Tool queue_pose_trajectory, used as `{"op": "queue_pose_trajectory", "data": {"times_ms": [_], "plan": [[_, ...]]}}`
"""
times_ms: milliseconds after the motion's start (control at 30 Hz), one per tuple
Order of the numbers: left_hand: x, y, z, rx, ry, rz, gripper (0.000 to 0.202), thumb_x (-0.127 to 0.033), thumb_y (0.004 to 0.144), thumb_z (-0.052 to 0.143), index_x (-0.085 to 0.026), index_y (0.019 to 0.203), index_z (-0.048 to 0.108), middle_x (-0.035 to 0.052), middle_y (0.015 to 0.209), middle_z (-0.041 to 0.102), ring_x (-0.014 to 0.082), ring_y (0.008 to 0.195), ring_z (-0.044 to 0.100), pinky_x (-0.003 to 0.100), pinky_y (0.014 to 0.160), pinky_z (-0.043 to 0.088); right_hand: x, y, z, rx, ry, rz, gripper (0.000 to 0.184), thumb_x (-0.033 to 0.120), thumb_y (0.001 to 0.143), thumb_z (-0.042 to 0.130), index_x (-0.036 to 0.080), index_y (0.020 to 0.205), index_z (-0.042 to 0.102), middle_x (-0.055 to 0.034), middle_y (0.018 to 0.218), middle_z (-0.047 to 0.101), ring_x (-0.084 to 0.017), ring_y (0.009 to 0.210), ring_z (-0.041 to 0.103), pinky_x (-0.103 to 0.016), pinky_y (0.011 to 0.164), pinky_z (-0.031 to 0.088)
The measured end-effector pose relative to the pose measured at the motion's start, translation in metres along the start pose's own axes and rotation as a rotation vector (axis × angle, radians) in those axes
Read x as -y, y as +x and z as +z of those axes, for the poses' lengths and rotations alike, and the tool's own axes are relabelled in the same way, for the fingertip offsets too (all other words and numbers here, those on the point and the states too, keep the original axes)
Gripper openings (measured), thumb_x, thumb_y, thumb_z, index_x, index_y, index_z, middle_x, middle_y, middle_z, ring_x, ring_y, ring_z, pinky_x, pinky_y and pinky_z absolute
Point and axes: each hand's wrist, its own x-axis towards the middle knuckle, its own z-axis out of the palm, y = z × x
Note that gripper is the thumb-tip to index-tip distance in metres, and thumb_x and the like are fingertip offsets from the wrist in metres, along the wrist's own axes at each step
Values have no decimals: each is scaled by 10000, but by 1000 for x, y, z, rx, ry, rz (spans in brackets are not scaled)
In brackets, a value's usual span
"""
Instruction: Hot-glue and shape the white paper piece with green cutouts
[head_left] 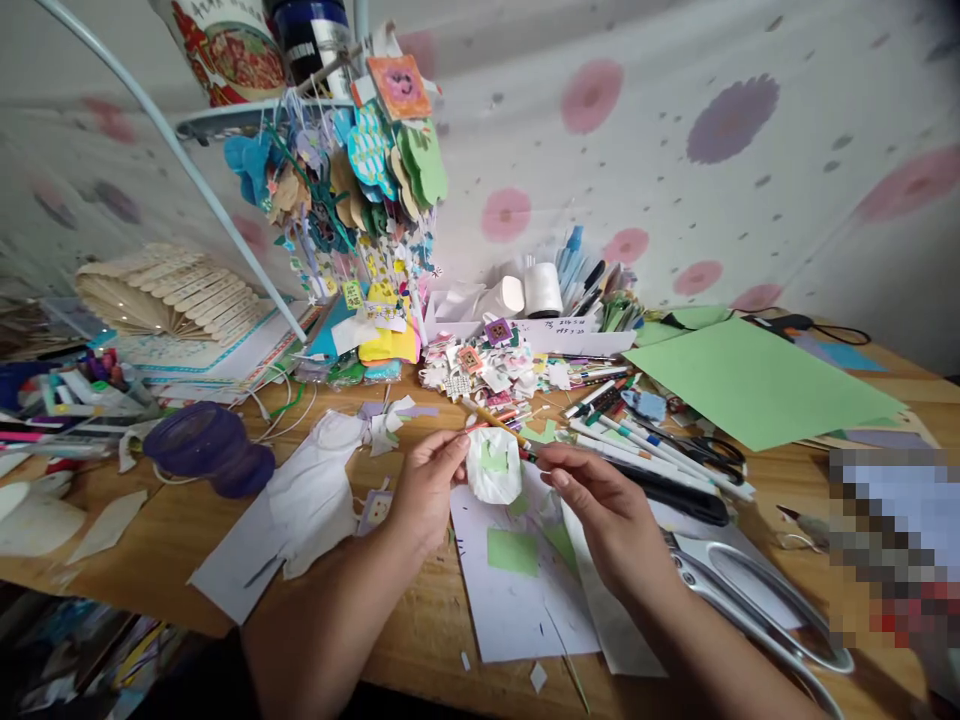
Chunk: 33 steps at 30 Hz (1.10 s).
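Observation:
Between the thumb and fingers of my left hand [429, 487] is a small rounded piece of white paper [495, 490], crinkled and held up over the desk. A green paper shape [494, 456] lies on its face. My right hand [600, 505] is at the paper's right side with thumb and forefinger pinched together; what they hold, if anything, I cannot make out. A thin yellow-brown stick [491, 418], like a pencil, slants behind the paper toward the right fingertips. Beneath both hands lies a white sheet [487, 620] bearing a green paper rectangle [512, 551].
Large silver-handled scissors [750, 600] lie by my right forearm. Markers [637, 450], a black cutter-like tool [667, 490] and a green sheet [757, 380] are beyond. A purple cup-like object [206, 447] stands left. Paper ornaments [337, 190] hang from a rack at the back.

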Motion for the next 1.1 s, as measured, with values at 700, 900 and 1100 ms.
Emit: {"op": "queue_pose_trajectory", "data": {"times_ms": [700,900,1100], "plan": [[-4,-11,1,309,340,-104,206,-301,713,622,-141,601,555,-16,541,570,83,489,539,211,518,440,2,2,4,61,123,209,232,405,772,636,177,736,618,2,681,582,-118,624,520,-263,606,414],[-3,-12,2,317,451,-21,204,-271,741,584,-162,584,514,-35,510,551,81,478,515,210,518,421,3,2,7,66,270,198,184,331,749,668,211,883,632,-5,848,595,-124,717,543,-251,613,454],[-2,-14,1,331,555,38,193,-278,767,558,-173,614,507,-39,518,546,90,499,501,216,528,407,3,-2,9,78,394,138,303,259,756,652,254,1048,568,-1,872,607,-122,741,555,-226,598,444]]}}
